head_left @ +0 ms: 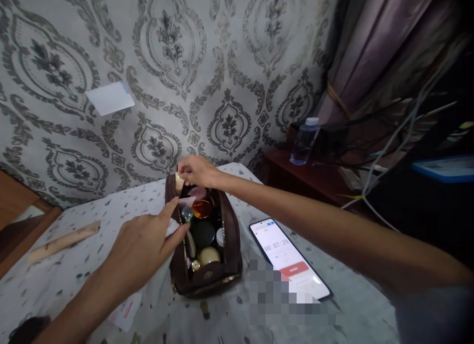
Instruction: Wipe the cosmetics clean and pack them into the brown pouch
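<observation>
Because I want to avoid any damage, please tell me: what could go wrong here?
The round containers sit crowded in the brown bag, so they might shift if the right hand moves the cream-coloured item abruptly.
The left hand is at the open zipper edge; its metal teeth could scratch.
The right forearm reaches past the phone and may nudge it.

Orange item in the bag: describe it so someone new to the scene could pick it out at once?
On the printed white cloth, find the open brown bag between the left hand and the phone. Inside, look just beyond the dark round lid. The orange item is there, set apart from its neighbours by its bright amber colour.
</observation>
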Motion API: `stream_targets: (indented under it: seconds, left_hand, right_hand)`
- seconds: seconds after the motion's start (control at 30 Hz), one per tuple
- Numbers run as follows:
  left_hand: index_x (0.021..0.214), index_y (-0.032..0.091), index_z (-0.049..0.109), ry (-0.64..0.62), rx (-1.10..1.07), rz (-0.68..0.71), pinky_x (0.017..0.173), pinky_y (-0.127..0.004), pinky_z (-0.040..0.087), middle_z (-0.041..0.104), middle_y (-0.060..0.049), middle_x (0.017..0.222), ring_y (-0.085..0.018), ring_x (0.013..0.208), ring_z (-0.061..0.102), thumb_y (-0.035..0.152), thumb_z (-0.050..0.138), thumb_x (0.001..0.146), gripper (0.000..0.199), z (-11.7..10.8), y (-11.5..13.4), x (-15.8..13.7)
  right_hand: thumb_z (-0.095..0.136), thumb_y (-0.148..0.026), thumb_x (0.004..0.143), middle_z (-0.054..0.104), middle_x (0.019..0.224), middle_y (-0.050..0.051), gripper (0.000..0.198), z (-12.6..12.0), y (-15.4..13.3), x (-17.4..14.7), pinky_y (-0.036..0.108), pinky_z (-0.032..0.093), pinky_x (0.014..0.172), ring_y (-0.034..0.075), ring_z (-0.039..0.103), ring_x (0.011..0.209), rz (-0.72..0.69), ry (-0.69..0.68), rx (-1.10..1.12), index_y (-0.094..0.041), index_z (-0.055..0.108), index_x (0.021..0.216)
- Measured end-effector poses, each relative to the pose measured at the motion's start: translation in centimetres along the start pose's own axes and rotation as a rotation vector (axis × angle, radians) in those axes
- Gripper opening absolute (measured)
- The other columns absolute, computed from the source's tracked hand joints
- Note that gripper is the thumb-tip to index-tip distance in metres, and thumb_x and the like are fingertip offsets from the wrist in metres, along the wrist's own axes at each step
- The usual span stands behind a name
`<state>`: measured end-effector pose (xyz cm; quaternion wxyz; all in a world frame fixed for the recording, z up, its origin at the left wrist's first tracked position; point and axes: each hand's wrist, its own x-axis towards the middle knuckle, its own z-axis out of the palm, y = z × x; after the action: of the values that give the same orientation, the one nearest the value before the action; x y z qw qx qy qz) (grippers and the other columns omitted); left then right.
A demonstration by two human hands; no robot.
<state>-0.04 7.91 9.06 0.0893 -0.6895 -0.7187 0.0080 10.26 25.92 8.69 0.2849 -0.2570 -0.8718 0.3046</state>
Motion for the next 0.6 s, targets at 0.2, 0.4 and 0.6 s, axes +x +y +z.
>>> stream_targets:
  seconds: [0.2,0.4,0.6]
  left_hand:
    - [0.148,0.018,0.044,-0.052,0.019,-0.028,0.058,-0.03,0.039,0.069,-0.005,0.065,-0.029,0.071,0.07,0.055,0.029,0.099,0.063,-0.4,0.3,-0.3]
    - [0.15,0.021,0.04,-0.106,-0.006,-0.047,0.062,-0.032,0.043,0.075,-0.006,0.077,-0.029,0.078,0.072,0.053,0.03,0.099,0.061,-0.6,0.5,-0.2]
    - [0.149,0.022,0.041,-0.083,-0.022,-0.051,0.067,-0.034,0.046,0.076,-0.007,0.084,-0.031,0.083,0.072,0.055,0.031,0.099,0.062,-0.1,0.3,-0.2]
  right_hand:
    - [0.056,-0.001,0.083,0.06,0.058,-0.005,0.019,-0.3,-0.3,-0.5,0.019,0.043,0.061,0.01,0.064,0.06,-0.047,-0.085,0.016,-0.015,0.061,0.072]
    - [0.057,0.0,0.082,0.06,0.059,-0.004,0.018,-0.4,0.0,-1.0,0.018,0.039,0.06,0.009,0.061,0.06,-0.102,-0.062,0.015,-0.013,0.063,0.072]
    - [0.062,0.001,0.075,0.055,0.058,-0.004,0.017,0.8,0.2,-0.6,0.02,0.031,0.058,0.009,0.05,0.06,-0.24,-0.228,-0.227,-0.013,0.068,0.068]
